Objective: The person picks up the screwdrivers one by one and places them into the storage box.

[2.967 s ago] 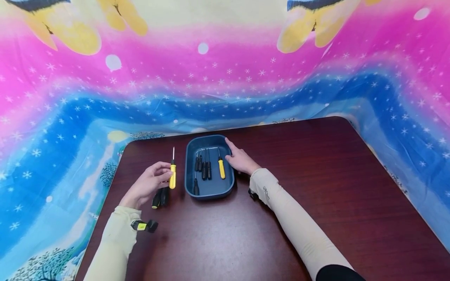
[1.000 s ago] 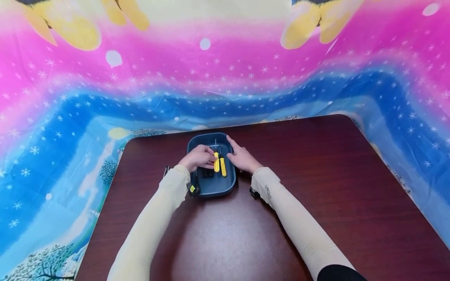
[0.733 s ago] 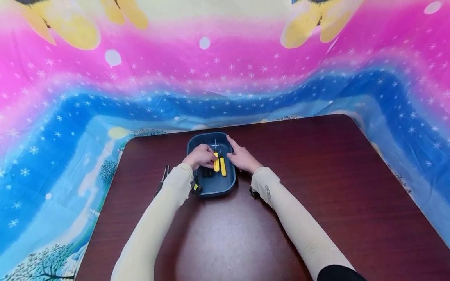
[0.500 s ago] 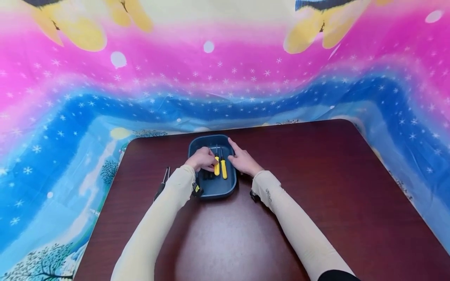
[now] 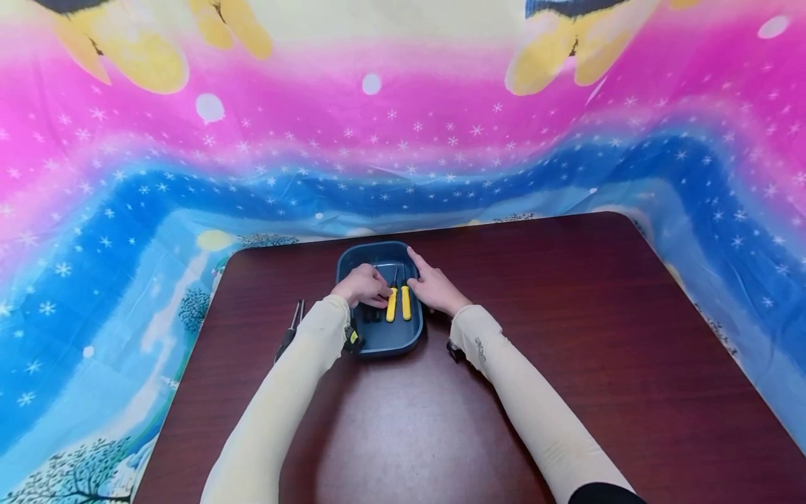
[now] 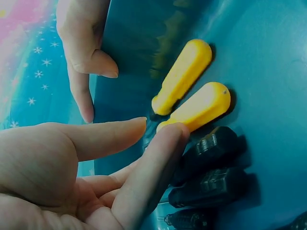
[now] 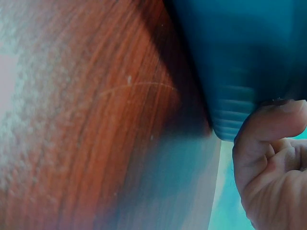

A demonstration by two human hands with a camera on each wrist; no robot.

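My left hand (image 5: 364,285) is inside the blue-grey tray (image 5: 384,352). In the left wrist view, its index fingertip (image 6: 178,133) touches the near yellow-handled screwdriver (image 6: 201,106), while the thumb stands apart from it. That screwdriver lies in the tray beside a second yellow-handled screwdriver (image 5: 406,304), handles almost parallel. Several black-handled screwdrivers (image 6: 211,187) lie under and beside my left fingers, partly hidden in the head view. At the tray's right side, my right hand (image 5: 437,288) holds the wall, thumb over the rim and fingers outside.
Left of the tray, black-handled screwdrivers (image 5: 290,332) lie on the dark wooden table (image 5: 567,301), partly covered by my left sleeve. A colourful printed cloth (image 5: 403,154) hangs behind and around the table.
My left hand has carried the yellow screwdriver from left of the tray into it and let go. Both yellow screwdrivers have shifted slightly right. My right hand stays at the tray.
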